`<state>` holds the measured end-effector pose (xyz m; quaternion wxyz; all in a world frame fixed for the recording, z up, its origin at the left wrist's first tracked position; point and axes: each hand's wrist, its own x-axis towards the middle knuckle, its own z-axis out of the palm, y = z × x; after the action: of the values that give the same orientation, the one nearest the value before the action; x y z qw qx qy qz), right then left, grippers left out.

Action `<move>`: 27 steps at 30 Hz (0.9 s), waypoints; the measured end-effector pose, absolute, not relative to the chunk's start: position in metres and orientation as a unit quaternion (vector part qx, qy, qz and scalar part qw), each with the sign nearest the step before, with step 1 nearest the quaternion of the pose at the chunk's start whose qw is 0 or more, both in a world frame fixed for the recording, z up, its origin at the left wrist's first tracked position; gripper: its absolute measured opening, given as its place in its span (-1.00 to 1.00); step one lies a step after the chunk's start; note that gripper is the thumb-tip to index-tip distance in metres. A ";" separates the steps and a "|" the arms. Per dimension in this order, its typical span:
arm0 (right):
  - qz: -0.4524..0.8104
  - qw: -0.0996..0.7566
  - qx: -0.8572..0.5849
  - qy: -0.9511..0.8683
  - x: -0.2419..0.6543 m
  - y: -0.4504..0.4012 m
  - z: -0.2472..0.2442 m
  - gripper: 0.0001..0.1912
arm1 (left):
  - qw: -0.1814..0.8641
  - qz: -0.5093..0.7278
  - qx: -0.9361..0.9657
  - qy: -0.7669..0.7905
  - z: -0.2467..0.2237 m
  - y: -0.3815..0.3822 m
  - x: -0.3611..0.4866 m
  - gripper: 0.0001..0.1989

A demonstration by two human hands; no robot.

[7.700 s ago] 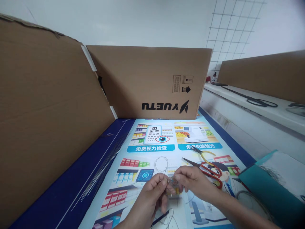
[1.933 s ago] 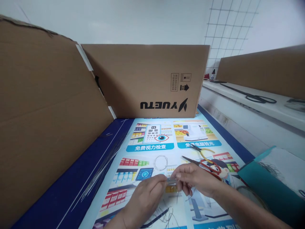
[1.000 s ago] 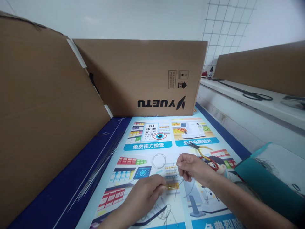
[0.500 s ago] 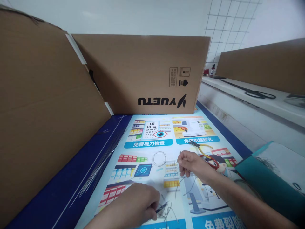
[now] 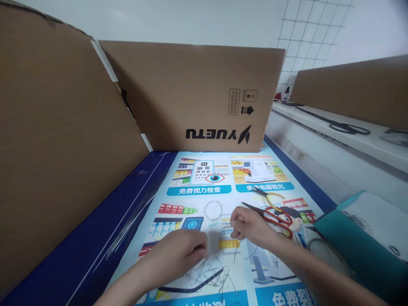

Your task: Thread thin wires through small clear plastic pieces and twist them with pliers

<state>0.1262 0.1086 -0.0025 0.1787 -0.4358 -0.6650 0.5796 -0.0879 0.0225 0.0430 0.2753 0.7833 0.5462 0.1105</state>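
My left hand (image 5: 185,250) is closed with its fingertips pinched, above a loose tangle of thin wires (image 5: 212,276) on the printed poster sheet (image 5: 228,255). Whatever it pinches is hidden or too fine to make out. To its right, my right hand (image 5: 248,225) is also closed, fingers curled in; a thin line near its fingertips is too faint to name. Beyond the hands lies a coiled wire ring (image 5: 213,211). Just past my right hand rest scissors with red handles (image 5: 282,216) and pliers with yellow handles (image 5: 267,196).
A bundle of straight wires (image 5: 130,225) lies along the left on the blue surface (image 5: 83,246). Tall cardboard panels (image 5: 178,93) stand at the left and back. On the right is a teal box (image 5: 347,238) with wire bits on its pale part, below a white ledge (image 5: 318,117).
My left hand has moved up and left, off the wire tangle. My right hand has shifted slightly left and down, uncovering the scissors.
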 end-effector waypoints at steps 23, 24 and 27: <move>0.654 0.270 -0.339 -0.620 0.120 0.086 0.005 -0.83 | 0.560 0.333 0.518 0.555 0.032 0.033 -0.066 -0.72; 0.648 0.268 -0.341 -0.626 0.120 0.086 0.006 -0.84 | 0.575 0.337 0.501 0.553 0.030 0.032 -0.065 -0.68; 0.644 0.258 -0.344 -0.633 0.120 0.085 0.007 -0.86 | 0.602 0.360 0.458 0.547 0.022 0.032 -0.061 -0.65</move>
<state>0.1198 0.0847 0.0068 0.2584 -0.3437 -0.6327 0.6441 -0.0609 0.0317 0.0225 0.6016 0.4578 0.5470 0.3595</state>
